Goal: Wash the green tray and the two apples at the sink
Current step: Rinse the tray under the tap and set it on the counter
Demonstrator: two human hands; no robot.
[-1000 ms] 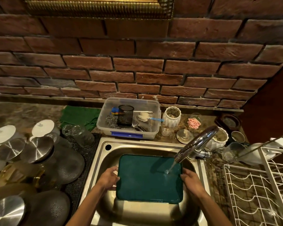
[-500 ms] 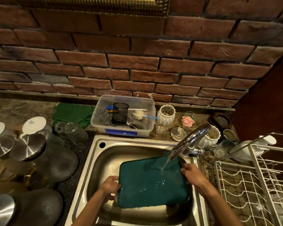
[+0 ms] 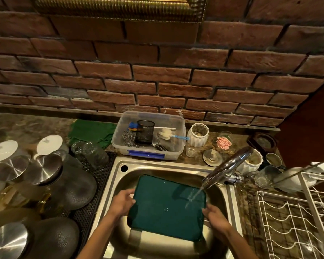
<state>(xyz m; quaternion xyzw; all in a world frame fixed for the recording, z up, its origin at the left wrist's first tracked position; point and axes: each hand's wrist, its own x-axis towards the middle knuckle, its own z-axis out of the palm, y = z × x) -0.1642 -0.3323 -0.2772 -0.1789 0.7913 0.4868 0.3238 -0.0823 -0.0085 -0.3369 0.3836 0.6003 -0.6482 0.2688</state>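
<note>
The green tray (image 3: pixel 166 208) is held over the basin of the sink (image 3: pixel 221 195), caught between both hands. The left hand (image 3: pixel 123 202) clasps its left edge, fingers (image 3: pixel 128 193) curled over the rim; the right hand (image 3: pixel 214 215) grips the right edge lower down, its fingers tucked under where I cannot see them. So both sets of fingers are closed on the tray, not spread. Water from the tap (image 3: pixel 226 167) falls in a thin stream onto the tray's far right corner, just beyond the right hand's fingers, and droplets scatter over the surface between the two grips.

This looks like the rinsing of the tray, the first part of the job. The apples are nowhere in sight from here.

Next, I would guess, the tray wants tilting and shifting so the stream reaches the part nearer the left fingers, then draining. The wire rack (image 3: pixel 295 221) stands off beyond the right hand, on the table, a likely spot to set it. A wet tray may slip, so the grip should stay firm.
</note>
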